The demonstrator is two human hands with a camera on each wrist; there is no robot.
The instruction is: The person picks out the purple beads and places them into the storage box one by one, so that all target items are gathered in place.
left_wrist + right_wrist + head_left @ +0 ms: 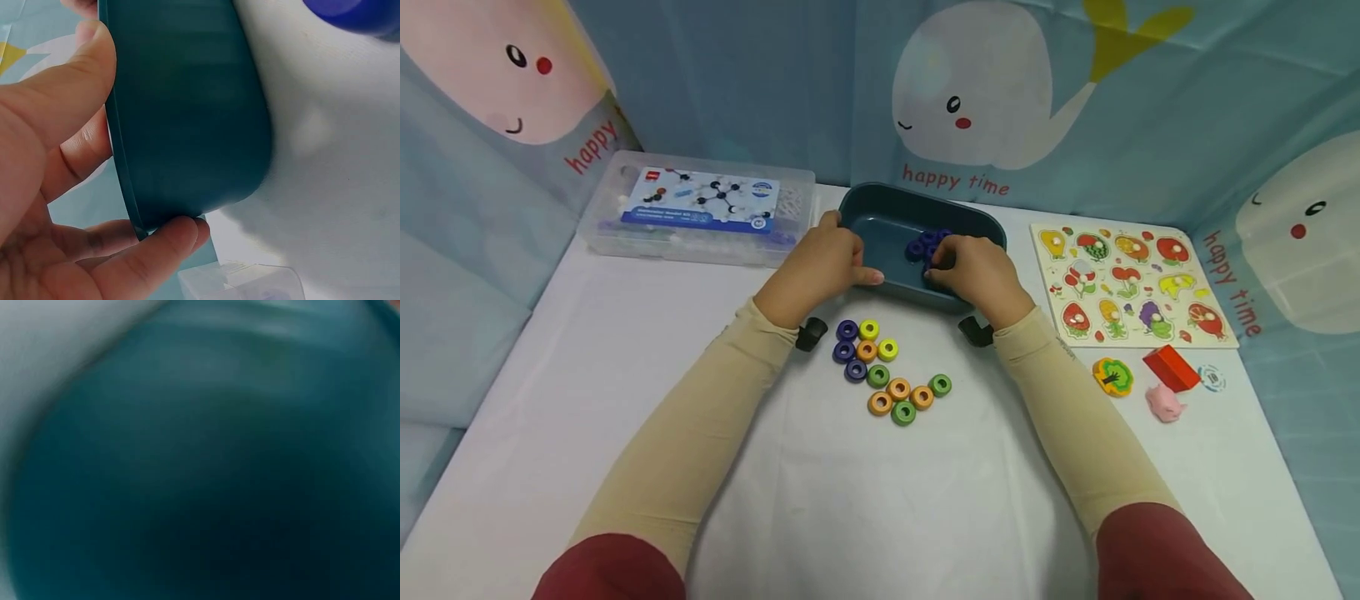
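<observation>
A dark teal plastic bin (880,237) stands at the back of the table. At its left end my left hand (820,265) grips the rim; in the left wrist view the thumb and fingers hold the bin wall (187,112). My right hand (983,273) reaches over the front rim into the bin, its curled thumb and index finger around a purple ring, partly hidden by the hand. Other purple rings (914,250) lie beside the fingertips. The right wrist view is blurred and filled by the bin's teal surface (187,437).
Before the bin lie several purple rings (844,351), yellow rings (887,349), orange rings (880,404) and green rings (903,413). A clear molecular model kit case (700,208) stands left. Right are a fruit puzzle board (1135,283), tree piece (1112,377), red block (1172,368) and pink pig (1165,403).
</observation>
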